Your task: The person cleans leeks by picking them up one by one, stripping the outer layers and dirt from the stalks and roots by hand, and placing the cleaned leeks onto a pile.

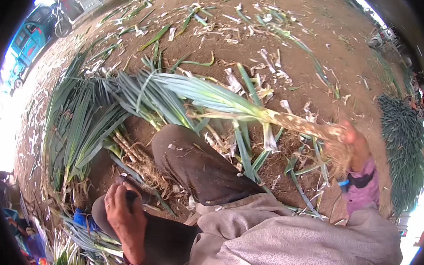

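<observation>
My right hand (359, 144) is closed round the root end of a long green onion (254, 111), whose pale, soil-streaked stalk and green leaves stretch leftward across the view. Stringy roots (339, 157) hang below that hand. Over my knee at lower left, my left hand (123, 217) has curled fingers near a small dark object (131, 200); I cannot make out what it is. Several more green onions (84, 124) lie heaped on the left with their leaves fanned out. Others lie between my legs, their roots (151, 172) showing.
Loose leaves and dry peelings (274, 63) litter the brown soil (217, 40). A large pile of green onions (403, 144) lies at far right. A blue vehicle (28, 41) and a motorcycle wheel (63, 27) stand at upper left. Something blue (85, 219) lies by my left knee.
</observation>
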`<state>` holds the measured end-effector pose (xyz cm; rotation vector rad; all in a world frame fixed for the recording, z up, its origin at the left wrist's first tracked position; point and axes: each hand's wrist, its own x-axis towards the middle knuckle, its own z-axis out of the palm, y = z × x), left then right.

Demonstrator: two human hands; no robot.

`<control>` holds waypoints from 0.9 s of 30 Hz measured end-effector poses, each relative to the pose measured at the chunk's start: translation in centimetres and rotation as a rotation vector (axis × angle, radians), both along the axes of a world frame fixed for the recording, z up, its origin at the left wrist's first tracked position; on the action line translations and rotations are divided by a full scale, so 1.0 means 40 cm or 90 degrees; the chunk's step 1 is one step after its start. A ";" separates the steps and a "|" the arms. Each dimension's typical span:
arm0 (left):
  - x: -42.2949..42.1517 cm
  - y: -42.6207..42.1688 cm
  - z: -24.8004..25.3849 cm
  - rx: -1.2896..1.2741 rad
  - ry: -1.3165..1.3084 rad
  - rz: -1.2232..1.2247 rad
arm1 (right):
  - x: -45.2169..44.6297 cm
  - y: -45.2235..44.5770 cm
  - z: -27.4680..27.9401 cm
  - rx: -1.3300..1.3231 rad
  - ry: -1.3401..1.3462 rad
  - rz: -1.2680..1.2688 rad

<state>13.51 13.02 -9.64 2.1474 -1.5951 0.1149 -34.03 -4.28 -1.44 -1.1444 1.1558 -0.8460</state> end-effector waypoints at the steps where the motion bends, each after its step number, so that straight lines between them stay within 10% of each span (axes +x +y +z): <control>1: -0.046 -0.031 0.023 -0.016 -0.081 -0.041 | -0.058 0.022 0.012 -0.032 0.019 0.003; 9: -0.347 -0.240 0.238 -0.262 -0.297 -0.356 | -0.311 0.088 0.004 -0.178 -0.250 0.349; 14: -0.323 -0.247 0.286 -0.236 -0.212 -0.468 | -0.126 0.073 -0.053 -0.192 -0.447 0.042; 20: -0.267 -0.192 0.312 -0.022 -0.004 -0.336 | 0.210 -0.079 -0.155 -0.067 -0.403 0.440; 27: -0.253 -0.184 0.252 0.023 0.077 -0.175 | 0.450 -0.028 -0.156 -0.049 -0.329 0.383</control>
